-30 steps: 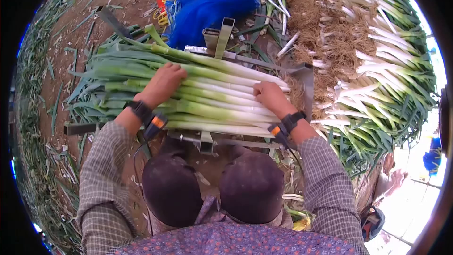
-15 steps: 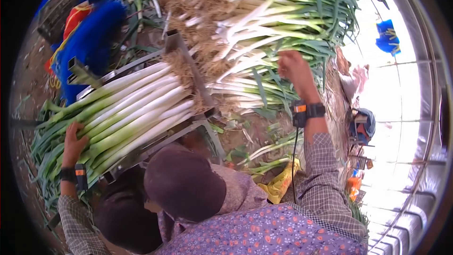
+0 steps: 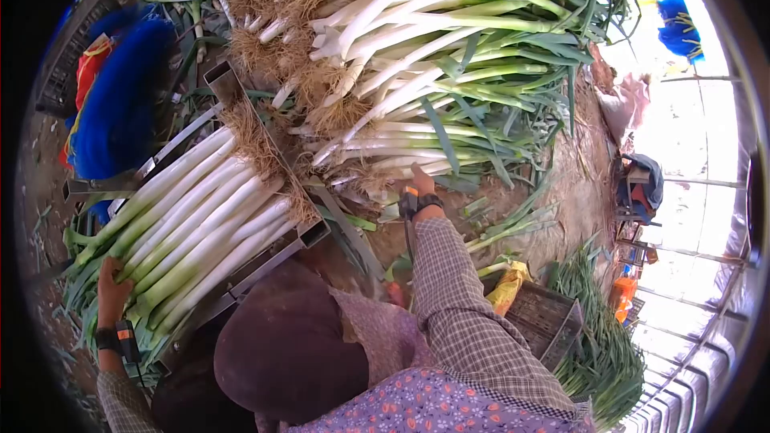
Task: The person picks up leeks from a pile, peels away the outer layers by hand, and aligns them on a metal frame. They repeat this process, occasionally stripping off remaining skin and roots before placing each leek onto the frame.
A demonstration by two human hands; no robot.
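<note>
A row of leeks (image 3: 204, 216) lies across a metal frame (image 3: 269, 144), white shafts and roots against its upright bar, green tops hanging to the left. My left hand (image 3: 114, 293) is at the green ends of this row, fingers curled over some stalks. My right hand (image 3: 420, 181) reaches to the near edge of a big leek pile (image 3: 449, 64), beside the white stalks there. Its fingers are largely hidden, so I cannot see whether they grip a stalk. Both wrists wear black bands with small devices.
Blue netting (image 3: 124, 100) and a dark crate (image 3: 68, 72) stand at the left. A plastic crate (image 3: 545, 313), a yellow bag (image 3: 507, 287) and a heap of green leaves (image 3: 601, 345) lie at the lower right. Loose leaves litter the soil.
My right hand has come down and left from above the pile's leafy side to its near edge. My left hand stays on the row of leeks. The view has shifted.
</note>
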